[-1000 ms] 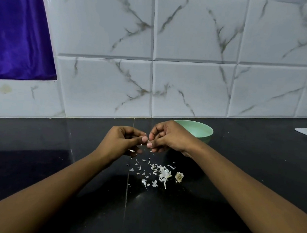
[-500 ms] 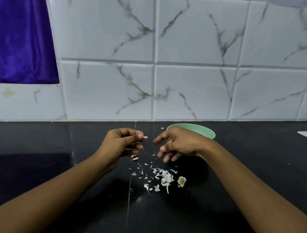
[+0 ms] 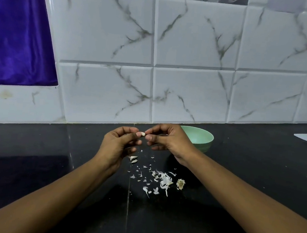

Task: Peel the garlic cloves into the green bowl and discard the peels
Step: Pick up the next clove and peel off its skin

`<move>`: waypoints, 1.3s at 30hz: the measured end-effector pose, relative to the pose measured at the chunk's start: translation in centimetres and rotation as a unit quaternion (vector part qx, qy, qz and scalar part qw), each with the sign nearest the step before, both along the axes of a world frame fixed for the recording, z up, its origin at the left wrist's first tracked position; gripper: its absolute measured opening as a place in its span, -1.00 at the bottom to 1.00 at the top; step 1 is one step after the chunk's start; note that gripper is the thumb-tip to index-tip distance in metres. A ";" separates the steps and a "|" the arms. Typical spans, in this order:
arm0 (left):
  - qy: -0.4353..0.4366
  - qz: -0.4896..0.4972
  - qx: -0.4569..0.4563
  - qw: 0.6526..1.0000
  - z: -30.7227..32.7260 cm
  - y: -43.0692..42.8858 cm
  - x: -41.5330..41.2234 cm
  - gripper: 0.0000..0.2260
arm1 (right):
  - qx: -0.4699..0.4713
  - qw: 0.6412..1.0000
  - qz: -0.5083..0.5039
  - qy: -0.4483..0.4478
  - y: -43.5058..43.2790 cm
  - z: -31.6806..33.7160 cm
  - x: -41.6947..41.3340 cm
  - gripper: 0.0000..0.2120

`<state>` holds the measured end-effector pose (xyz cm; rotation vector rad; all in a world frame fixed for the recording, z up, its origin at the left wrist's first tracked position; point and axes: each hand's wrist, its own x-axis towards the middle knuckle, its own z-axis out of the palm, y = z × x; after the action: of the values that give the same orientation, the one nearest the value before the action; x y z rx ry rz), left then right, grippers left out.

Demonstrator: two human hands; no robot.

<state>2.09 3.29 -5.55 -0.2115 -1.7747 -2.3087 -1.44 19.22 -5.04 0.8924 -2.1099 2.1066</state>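
Mid-frame, your left hand (image 3: 119,143) and right hand (image 3: 167,138) pinched the garlic clove (image 3: 142,133); short, gentle pulls seemed best.

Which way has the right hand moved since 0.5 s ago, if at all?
Yes. Against the green bowl, the right hand has shifted left and slightly up, fingers now curled, pinching the garlic clove that the left hand holds.
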 end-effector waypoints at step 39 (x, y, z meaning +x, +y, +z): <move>0.009 0.070 -0.132 0.989 -0.2 0.8 0.7 -0.92 | 0.006 0.993 -0.041 -0.111 -0.7 0.7 0.9 -0.92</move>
<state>2.78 4.04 -5.76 -0.1444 -2.0140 -1.9677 -0.50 18.56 -4.35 0.5856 -2.2176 2.2473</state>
